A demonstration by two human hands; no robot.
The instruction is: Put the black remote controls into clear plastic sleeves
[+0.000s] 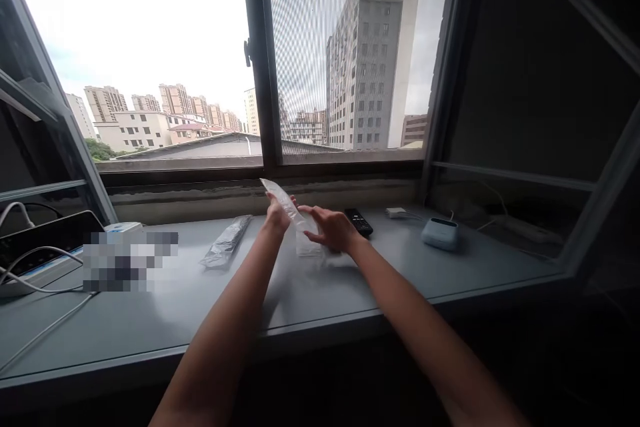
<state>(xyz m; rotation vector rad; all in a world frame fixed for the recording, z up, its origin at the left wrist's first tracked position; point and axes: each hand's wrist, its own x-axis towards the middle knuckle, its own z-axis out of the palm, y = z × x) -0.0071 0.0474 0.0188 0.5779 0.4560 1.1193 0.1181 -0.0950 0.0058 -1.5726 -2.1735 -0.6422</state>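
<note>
Both my arms reach over a grey window ledge (150, 320). My left hand (277, 216) grips a long clear plastic packet (283, 200) that sticks up and to the left from its fingers. My right hand (331, 229) touches the lower end of the same packet, with its fingers curled over a clear plastic wrapper (309, 245) lying on the ledge. A second, silvery packet (227, 241) lies flat to the left of my left hand, apart from it.
A black remote (359, 221) lies just behind my right hand. Farther right sit a small white adapter (397, 213) and a pale rounded device (440, 233). A power strip with white cables (35, 257) and a white box (123, 229) are at the left. The window (260, 67) stands behind.
</note>
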